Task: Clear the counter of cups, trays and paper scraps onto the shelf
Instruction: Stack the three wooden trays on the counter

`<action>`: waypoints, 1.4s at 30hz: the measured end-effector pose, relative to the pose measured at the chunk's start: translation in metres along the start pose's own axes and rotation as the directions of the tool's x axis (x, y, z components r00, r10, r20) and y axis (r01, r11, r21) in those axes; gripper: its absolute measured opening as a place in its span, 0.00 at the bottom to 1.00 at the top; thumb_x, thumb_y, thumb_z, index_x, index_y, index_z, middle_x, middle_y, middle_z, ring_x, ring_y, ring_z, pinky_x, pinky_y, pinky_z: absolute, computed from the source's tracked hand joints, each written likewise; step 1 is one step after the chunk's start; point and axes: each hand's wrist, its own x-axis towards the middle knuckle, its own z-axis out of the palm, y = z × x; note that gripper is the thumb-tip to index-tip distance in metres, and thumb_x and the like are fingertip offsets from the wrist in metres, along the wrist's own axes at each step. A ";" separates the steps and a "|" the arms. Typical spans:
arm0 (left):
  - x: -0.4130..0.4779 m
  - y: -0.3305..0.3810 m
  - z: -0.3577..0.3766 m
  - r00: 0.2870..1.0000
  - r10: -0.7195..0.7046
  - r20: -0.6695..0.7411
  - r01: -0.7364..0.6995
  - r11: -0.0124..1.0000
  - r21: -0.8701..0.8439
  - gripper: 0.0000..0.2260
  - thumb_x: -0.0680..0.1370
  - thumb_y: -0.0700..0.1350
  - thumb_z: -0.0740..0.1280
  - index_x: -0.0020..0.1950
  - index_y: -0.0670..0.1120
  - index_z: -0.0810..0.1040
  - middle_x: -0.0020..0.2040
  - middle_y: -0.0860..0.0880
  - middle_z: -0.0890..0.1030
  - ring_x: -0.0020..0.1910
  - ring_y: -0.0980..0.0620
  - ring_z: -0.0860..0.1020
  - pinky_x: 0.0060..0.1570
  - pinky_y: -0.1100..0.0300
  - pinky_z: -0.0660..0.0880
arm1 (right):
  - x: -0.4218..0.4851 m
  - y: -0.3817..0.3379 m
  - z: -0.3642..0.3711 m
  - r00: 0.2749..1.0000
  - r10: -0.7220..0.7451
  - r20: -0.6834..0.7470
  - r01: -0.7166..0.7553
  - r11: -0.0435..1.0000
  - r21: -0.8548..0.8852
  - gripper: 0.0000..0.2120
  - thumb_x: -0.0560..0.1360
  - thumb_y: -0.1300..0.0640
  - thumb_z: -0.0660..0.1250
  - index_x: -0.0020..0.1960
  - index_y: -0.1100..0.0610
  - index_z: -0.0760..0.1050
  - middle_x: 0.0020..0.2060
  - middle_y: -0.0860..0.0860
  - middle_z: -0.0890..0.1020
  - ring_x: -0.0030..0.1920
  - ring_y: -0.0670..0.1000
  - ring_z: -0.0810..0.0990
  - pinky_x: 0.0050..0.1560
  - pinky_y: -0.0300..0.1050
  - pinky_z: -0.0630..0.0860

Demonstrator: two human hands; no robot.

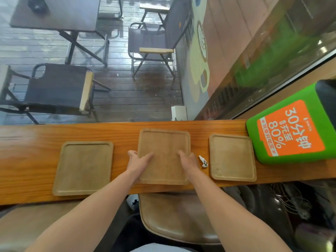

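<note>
Three square wooden trays lie on the long wooden counter (27, 160). The middle tray (164, 142) is gripped on both sides: my left hand (138, 160) holds its left edge with the thumb on top, and my right hand (188, 160) holds its right edge. The left tray (83, 168) and the right tray (232, 157) lie flat and untouched. A small crumpled paper scrap (203, 161) rests between the middle and right trays, just right of my right hand.
A green box with an orange label (291, 128) stands at the counter's right end. A tan padded stool (174, 215) sits below the near edge. Beyond the window are outdoor chairs (154, 42) and a table (54, 13).
</note>
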 end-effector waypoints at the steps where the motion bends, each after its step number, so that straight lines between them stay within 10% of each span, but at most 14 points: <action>1: -0.003 0.006 -0.002 1.000 0.022 0.000 -0.022 1.000 0.006 0.31 0.71 0.57 0.75 0.62 0.52 0.58 0.56 0.46 0.75 0.51 0.46 0.78 0.55 0.43 0.79 | -0.002 -0.005 -0.002 1.000 -0.018 0.007 0.018 1.000 0.004 0.37 0.75 0.41 0.66 0.76 0.59 0.60 0.72 0.56 0.70 0.69 0.59 0.70 0.62 0.53 0.70; 6: -0.028 0.037 -0.010 0.992 0.119 -0.031 -0.119 0.993 -0.004 0.29 0.71 0.56 0.75 0.60 0.52 0.59 0.53 0.48 0.75 0.50 0.46 0.78 0.50 0.45 0.80 | -0.021 -0.030 -0.010 0.994 -0.107 0.028 0.105 0.994 0.043 0.35 0.75 0.43 0.67 0.75 0.58 0.61 0.69 0.55 0.72 0.66 0.58 0.72 0.62 0.54 0.70; 12: -0.057 0.052 -0.026 0.984 0.168 -0.062 -0.170 0.985 -0.027 0.31 0.71 0.55 0.76 0.62 0.49 0.60 0.52 0.47 0.76 0.47 0.47 0.79 0.35 0.54 0.77 | -0.041 -0.050 -0.015 0.974 -0.222 0.053 0.219 0.974 0.055 0.20 0.74 0.47 0.71 0.60 0.55 0.71 0.44 0.45 0.77 0.41 0.45 0.75 0.36 0.43 0.69; 17: -0.076 0.052 -0.041 0.972 0.207 -0.110 -0.209 0.978 -0.010 0.25 0.74 0.53 0.74 0.63 0.46 0.67 0.57 0.44 0.78 0.54 0.42 0.79 0.55 0.43 0.79 | -0.051 -0.057 -0.007 0.956 -0.254 0.147 0.249 0.967 0.049 0.24 0.74 0.46 0.72 0.63 0.57 0.71 0.57 0.54 0.80 0.49 0.53 0.79 0.39 0.48 0.74; 28: -0.099 0.012 -0.101 0.961 0.196 -0.196 -0.233 0.954 -0.188 0.28 0.76 0.50 0.73 0.70 0.41 0.67 0.63 0.40 0.77 0.60 0.40 0.78 0.62 0.42 0.76 | -0.089 -0.062 0.053 0.913 -0.331 0.239 0.362 0.927 -0.099 0.19 0.76 0.45 0.71 0.60 0.54 0.71 0.46 0.47 0.78 0.42 0.47 0.77 0.31 0.42 0.69; 37: -0.071 0.004 -0.183 0.972 0.206 -0.117 -0.224 0.959 -0.176 0.27 0.77 0.49 0.72 0.70 0.40 0.66 0.64 0.40 0.76 0.61 0.41 0.77 0.61 0.44 0.76 | -0.110 -0.071 0.131 0.918 -0.335 0.213 0.364 0.924 -0.118 0.20 0.75 0.45 0.71 0.60 0.55 0.72 0.48 0.49 0.80 0.44 0.49 0.78 0.33 0.44 0.71; 42: -0.037 -0.006 -0.252 0.979 0.180 -0.096 -0.186 0.981 -0.059 0.28 0.75 0.52 0.74 0.69 0.42 0.69 0.60 0.44 0.79 0.56 0.44 0.78 0.56 0.49 0.77 | -0.115 -0.065 0.197 0.939 -0.302 0.166 0.332 0.922 -0.199 0.22 0.75 0.42 0.71 0.61 0.56 0.75 0.50 0.51 0.81 0.51 0.56 0.80 0.57 0.57 0.77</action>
